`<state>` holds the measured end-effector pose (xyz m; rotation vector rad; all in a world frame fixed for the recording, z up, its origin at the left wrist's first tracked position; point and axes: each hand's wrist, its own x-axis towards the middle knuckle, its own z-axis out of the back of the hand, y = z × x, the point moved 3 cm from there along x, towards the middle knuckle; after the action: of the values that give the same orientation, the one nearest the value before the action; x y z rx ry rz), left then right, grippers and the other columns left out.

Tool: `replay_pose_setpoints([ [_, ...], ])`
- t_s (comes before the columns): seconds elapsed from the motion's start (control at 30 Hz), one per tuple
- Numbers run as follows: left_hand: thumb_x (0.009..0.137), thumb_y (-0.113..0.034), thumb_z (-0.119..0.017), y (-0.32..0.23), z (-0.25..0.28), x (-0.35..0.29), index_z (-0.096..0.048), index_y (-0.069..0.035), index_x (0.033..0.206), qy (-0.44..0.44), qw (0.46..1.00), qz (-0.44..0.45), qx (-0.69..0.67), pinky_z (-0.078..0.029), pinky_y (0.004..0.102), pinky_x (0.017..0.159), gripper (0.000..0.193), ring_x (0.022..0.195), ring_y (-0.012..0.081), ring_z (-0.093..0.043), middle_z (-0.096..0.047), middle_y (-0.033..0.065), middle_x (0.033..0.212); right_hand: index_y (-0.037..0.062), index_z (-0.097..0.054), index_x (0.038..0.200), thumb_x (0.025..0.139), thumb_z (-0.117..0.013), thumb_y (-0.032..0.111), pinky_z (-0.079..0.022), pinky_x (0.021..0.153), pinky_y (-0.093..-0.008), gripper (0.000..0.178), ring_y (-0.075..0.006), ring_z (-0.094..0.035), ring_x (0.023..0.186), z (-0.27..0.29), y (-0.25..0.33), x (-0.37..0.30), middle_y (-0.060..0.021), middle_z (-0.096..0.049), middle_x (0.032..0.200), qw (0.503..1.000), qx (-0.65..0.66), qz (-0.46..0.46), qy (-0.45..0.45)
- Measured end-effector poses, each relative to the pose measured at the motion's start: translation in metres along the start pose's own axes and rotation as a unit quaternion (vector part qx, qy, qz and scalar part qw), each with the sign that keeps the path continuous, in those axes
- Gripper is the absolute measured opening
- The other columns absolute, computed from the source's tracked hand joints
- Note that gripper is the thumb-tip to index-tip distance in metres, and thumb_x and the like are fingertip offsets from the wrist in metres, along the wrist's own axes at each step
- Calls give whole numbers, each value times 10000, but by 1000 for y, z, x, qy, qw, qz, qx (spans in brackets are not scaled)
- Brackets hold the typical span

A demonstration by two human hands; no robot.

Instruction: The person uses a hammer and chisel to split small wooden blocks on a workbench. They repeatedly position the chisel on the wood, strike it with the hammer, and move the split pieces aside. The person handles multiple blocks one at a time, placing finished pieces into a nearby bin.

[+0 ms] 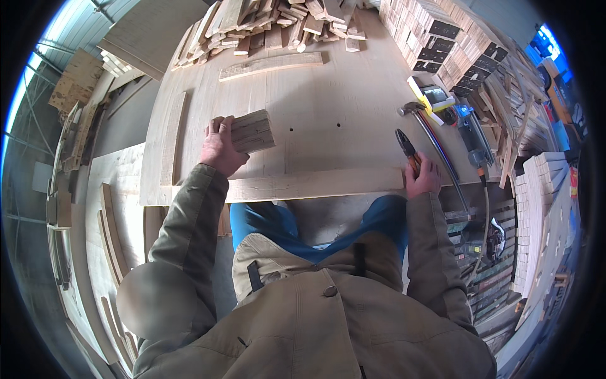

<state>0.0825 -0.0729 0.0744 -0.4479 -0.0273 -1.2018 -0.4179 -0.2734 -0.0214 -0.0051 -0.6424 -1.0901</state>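
Observation:
My left hand [222,150] is closed around a rough wooden block [254,131], made up of what look like thin layers, above the left part of the wooden worktable [353,148]. At the table's right front, my right hand [424,179] grips a pair of pliers [406,145] by its orange-and-black handle, jaws pointing away from me. A long wooden strip [315,185] lies along the front edge between my hands. Just beyond the pliers rests a claw hammer [411,108] with its shaft running toward the front right.
A heap of loose wood pieces [271,25] covers the far side, with a single slat [271,66] before it. Another slat [173,139] lies at left. Stacked wooden blocks [420,35] stand far right, near a yellow-and-white tool [434,101] and a corded power tool [472,136].

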Motion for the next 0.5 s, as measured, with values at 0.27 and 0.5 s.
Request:
replay_pose_setpoints([
  [0.27, 663, -228, -996, -75, -56, 23, -385, -38, 1593, -31, 999, -23, -20, -468, 523, 1182, 1129, 1398, 441, -444, -437, 223, 1522, 123, -639, 1373, 917, -817, 282, -526, 1009, -523, 515, -373, -664, 1188, 7, 6, 1, -123, -708, 1282, 1000, 13, -6, 3],
  [0.5, 714, -237, -981, -79, -41, -2, -445, -56, 1564, -22, 997, -58, -38, -460, 538, 1181, 1021, 1402, 442, -448, -460, 227, 1505, 125, -641, 1375, 916, -818, 276, -528, 1006, -516, 515, -373, -670, 1179, 3, 6, -3, -125, -709, 1277, 999, 36, -16, -20],
])
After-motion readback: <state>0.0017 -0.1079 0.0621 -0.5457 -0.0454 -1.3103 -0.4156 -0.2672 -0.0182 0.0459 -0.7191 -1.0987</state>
